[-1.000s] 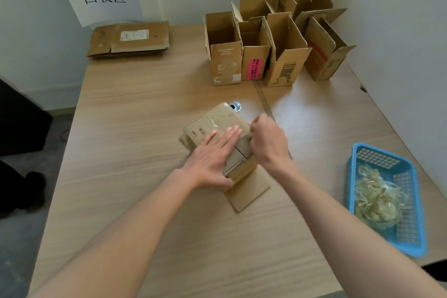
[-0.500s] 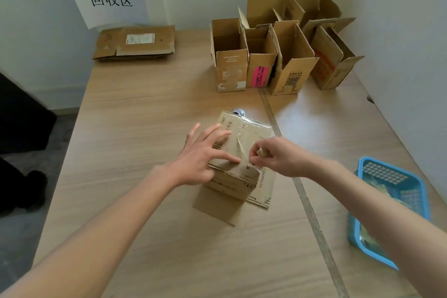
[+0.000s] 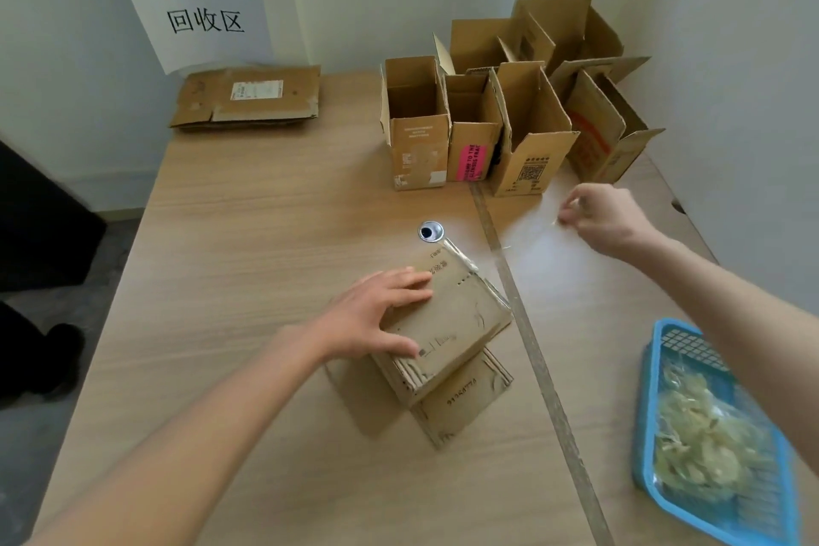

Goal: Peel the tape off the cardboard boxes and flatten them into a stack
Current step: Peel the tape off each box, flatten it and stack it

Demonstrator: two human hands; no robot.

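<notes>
A small cardboard box (image 3: 456,319) stands mid-table with its lower flaps spread on the wood. My left hand (image 3: 376,315) presses on its top and left side, fingers spread and thumb along the near edge. My right hand (image 3: 598,217) is up to the right of the box, pinching the end of a clear strip of tape (image 3: 527,235) that stretches from the box's far corner. Several open boxes (image 3: 501,120) stand at the back of the table. A stack of flattened cardboard (image 3: 248,100) lies at the back left under a paper sign.
A blue plastic basket (image 3: 709,439) holding crumpled peeled tape sits at the table's right front edge. A round metal grommet (image 3: 430,231) is set in the table just beyond the box. White walls close the back and right sides.
My right hand has pulled away from the box up and to the right, drawing a strip of tape off it. The left hand has stayed on the box, which has turned a little.
</notes>
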